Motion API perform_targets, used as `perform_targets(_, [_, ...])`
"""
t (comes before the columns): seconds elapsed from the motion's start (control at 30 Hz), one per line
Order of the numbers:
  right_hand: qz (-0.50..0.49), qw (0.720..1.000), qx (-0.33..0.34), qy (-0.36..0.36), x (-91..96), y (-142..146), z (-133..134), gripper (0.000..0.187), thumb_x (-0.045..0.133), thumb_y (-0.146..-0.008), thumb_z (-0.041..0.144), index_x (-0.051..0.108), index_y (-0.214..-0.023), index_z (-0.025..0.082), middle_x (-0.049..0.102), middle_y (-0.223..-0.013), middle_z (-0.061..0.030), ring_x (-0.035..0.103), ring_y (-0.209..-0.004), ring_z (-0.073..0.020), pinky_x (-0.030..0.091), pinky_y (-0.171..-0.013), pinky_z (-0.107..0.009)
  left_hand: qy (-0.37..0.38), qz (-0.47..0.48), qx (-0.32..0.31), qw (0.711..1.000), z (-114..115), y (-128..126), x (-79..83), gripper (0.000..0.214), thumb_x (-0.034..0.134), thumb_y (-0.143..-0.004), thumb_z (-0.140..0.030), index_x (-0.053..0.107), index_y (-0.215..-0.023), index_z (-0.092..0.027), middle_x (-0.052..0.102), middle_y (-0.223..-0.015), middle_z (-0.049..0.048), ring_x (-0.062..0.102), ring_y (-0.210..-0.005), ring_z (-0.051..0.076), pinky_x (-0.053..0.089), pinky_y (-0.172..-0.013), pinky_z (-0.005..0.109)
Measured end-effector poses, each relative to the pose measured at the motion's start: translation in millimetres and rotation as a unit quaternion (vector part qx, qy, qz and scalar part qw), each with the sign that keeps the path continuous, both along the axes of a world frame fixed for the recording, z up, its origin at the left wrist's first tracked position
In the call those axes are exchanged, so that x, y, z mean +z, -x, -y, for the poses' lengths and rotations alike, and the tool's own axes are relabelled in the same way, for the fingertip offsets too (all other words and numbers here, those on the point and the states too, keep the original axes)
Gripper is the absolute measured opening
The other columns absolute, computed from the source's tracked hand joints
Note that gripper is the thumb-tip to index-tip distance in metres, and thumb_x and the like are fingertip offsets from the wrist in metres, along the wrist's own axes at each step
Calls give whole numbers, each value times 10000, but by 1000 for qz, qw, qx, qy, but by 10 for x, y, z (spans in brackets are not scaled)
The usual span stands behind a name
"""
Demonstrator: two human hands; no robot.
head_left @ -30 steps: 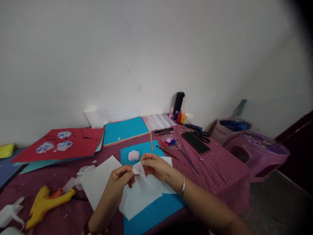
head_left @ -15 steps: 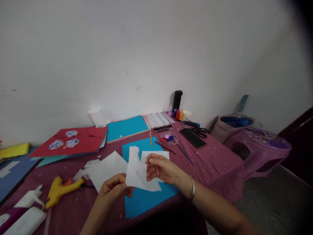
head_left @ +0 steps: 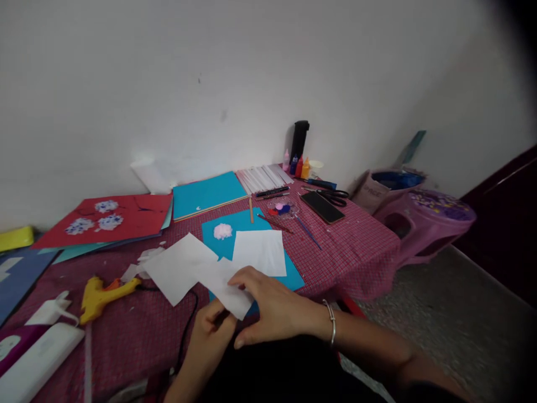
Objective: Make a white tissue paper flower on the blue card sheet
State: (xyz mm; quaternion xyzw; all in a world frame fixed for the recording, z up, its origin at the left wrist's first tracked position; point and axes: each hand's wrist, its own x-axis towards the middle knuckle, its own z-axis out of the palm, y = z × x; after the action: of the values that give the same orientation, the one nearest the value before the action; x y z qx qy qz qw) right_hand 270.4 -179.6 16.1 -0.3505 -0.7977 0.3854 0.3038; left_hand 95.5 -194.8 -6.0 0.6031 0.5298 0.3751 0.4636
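Observation:
A sheet of thin white paper (head_left: 226, 284) hangs over the blue sheet, its lower edge pinched between the thumb and fingers of my left hand (head_left: 213, 331). My right hand (head_left: 268, 308) curves over the right side of that paper, fingertips touching or very close to it, thumb spread well apart. Beneath lies a blue sheet (head_left: 293, 273) bearing another white paper (head_left: 260, 252) and a small pale pink crumpled blossom (head_left: 222, 231). To the left, one more white paper (head_left: 180, 268) rests flat, partly behind the held one.
Left side: a yellow glue gun (head_left: 98, 299), white glue bottle (head_left: 42, 364) and red sheet with blossoms (head_left: 138, 221). Right side: paint blobs (head_left: 280, 209), a paintbrush (head_left: 308, 232), phone (head_left: 322, 207), scissors (head_left: 333, 196). Paint bottles (head_left: 299, 167) stand by the wall; a pink stool (head_left: 403, 229) is beyond the table.
Both hands have come lower and nearer my body with the paper. My right hand has turned palm down over it. The pink blossom is now uncovered; the view has tilted down.

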Motion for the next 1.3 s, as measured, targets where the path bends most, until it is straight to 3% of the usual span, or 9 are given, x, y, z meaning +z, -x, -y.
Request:
perform_targets(0.2, [-106,994,22,23,-63,12,4,396,689,-762,340,559,-1108,198,565,-1026,-48,543,-901,-163,429,-791,-282,-54,-21,-29,998,101,39,94,168,543,-725,-260,555,-574,-186,519,-577,-11,461,-569,143,368,-543,228])
perform_targets(0.3, [-169,983,-13,65,-128,33,-31,196,583,-836,282,596,-996,169,571,-892,-22,523,-789,-130,421,-712,-249,-93,-32,-54,994,111,20,96,161,520,-745,-244,567,-600,-194,557,-634,2,498,-618,160,387,-600,245])
perform_targets(0.5, [-248,943,-99,199,-304,115,-162,155,542,-815,306,526,-783,155,447,-637,41,393,-550,-84,329,-502,-199,-112,-50,-103,987,38,20,15,160,526,-719,-218,573,-568,-197,558,-653,20,519,-663,185,403,-649,268])
perform_targets(0.57, [-220,953,-137,156,-310,132,-153,129,528,-823,274,527,-759,161,454,-630,39,406,-561,-89,338,-520,-203,-86,-1,-119,989,12,67,-39,154,542,-733,-272,604,-613,-198,572,-682,28,531,-696,196,423,-688,280])
perform_targets(0.67, [-131,981,-146,4,-267,154,-66,80,522,-832,195,570,-775,165,548,-711,4,488,-663,-114,377,-612,-222,-33,89,-114,989,10,129,-112,224,552,-749,-389,660,-779,-194,619,-741,42,541,-719,211,444,-723,303])
perform_targets(0.77, [-68,988,-95,-96,-229,190,41,100,501,-851,155,597,-821,163,600,-774,-24,533,-719,-127,387,-658,-235,10,121,-74,990,65,119,-100,325,562,-748,-467,670,-803,-165,634,-726,49,539,-690,211,450,-687,302])
perform_targets(0.83, [-59,989,-85,-105,-223,221,87,111,500,-865,172,600,-820,160,603,-753,-21,536,-698,-123,384,-648,-233,50,104,-31,993,131,75,-38,305,607,-732,-454,657,-742,-153,621,-681,35,521,-642,185,435,-623,272])
perform_targets(1.1, [-151,975,-142,84,-241,259,59,120,556,-818,273,571,-765,166,501,-620,39,424,-548,-89,340,-514,-204,119,169,34,978,368,96,78,248,683,-723,-375,643,-701,-132,590,-579,9,504,-557,119,410,-538,210])
perform_targets(1.3, [-210,954,-161,140,-235,274,9,151,569,-794,312,541,-758,169,463,-611,44,396,-544,-87,320,-488,-200,116,327,135,928,369,67,23,315,753,-637,-383,637,-811,-147,629,-644,9,529,-502,124,471,-463,247])
